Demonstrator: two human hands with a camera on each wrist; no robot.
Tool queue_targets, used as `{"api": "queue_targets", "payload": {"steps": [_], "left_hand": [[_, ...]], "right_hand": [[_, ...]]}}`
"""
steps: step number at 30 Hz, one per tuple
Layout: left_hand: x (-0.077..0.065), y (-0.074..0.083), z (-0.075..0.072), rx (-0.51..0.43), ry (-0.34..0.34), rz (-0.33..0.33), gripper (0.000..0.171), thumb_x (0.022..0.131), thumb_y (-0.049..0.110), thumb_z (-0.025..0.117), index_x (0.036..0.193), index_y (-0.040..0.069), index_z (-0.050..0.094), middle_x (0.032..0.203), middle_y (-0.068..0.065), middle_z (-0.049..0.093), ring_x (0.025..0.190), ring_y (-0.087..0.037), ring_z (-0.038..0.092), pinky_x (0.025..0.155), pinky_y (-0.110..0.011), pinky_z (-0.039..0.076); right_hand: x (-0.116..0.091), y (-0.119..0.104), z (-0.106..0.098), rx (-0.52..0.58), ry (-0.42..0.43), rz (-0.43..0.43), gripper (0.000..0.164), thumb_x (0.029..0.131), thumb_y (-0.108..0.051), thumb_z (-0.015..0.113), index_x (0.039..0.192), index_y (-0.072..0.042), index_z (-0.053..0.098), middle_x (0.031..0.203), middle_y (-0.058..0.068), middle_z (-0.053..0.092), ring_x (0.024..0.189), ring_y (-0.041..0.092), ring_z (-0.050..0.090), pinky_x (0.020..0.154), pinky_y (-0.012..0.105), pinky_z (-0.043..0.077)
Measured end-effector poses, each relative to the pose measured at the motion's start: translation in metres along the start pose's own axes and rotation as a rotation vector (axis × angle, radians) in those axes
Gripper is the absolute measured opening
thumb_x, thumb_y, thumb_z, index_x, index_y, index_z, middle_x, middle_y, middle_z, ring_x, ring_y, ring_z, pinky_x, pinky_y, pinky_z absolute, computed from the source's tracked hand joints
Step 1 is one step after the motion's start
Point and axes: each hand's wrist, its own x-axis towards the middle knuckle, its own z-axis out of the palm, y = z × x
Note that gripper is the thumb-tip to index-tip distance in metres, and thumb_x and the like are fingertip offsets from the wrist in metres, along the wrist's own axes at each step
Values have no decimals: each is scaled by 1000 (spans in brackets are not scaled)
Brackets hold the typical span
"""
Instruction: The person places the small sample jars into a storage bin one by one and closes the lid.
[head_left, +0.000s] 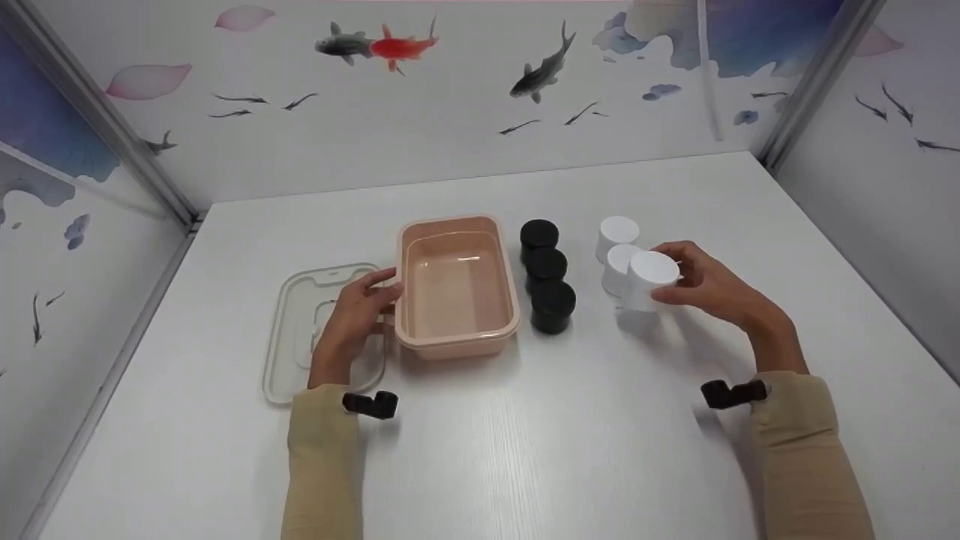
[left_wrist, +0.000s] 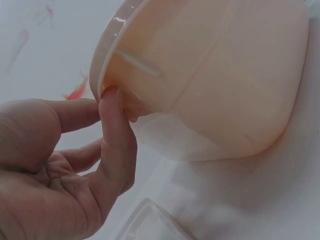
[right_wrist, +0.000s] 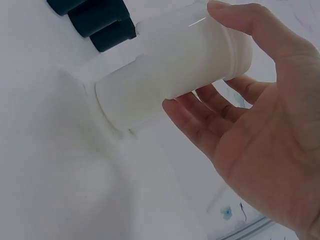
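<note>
My left hand (head_left: 355, 315) pinches the left rim of a pink plastic container (head_left: 457, 345). In the left wrist view the thumb and fingers meet at the rim of this container (left_wrist: 235, 100), one digit tucked beneath its lip. The container is open-topped with nothing in it. On the right, my right hand (head_left: 712, 289) grips the nearest of three white lidded jars (head_left: 651, 281), thumb on one side and fingers on the other. The right wrist view shows this jar (right_wrist: 195, 55) held near its lid. The two other white jars (head_left: 618, 234) stand close behind it.
Three black-lidded jars (head_left: 553, 306) stand in a row between the container and the white jars. A pale translucent lid (head_left: 281, 360) lies flat on the white table (head_left: 510, 450), partly under the left hand. Printed panels (head_left: 465, 135) enclose the table's back and sides.
</note>
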Motion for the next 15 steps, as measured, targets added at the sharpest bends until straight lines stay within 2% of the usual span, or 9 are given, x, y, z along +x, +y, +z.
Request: {"api": "queue_targets", "payload": {"steps": [6,15], "left_hand": [[-1,-1,0,-35,-12,-1,50,101,30,59,149,21,47,134,-14,64,106,-21,68,73,-27,56],[1,-2,-1,-52,-12,-14,51,101,32,60,149,22,47,135,-13,65,114,-24,67,75,-28,55]], "right_hand": [[3,-18,9,41,41,-34,56,92,-10,72,136,-6,38,128,-4,51,107,10,59,86,21,51],[15,-38,31,50,81,-11,63,88,-14,77,134,-5,35,129,0,51,107,10,61,87,20,52]]}}
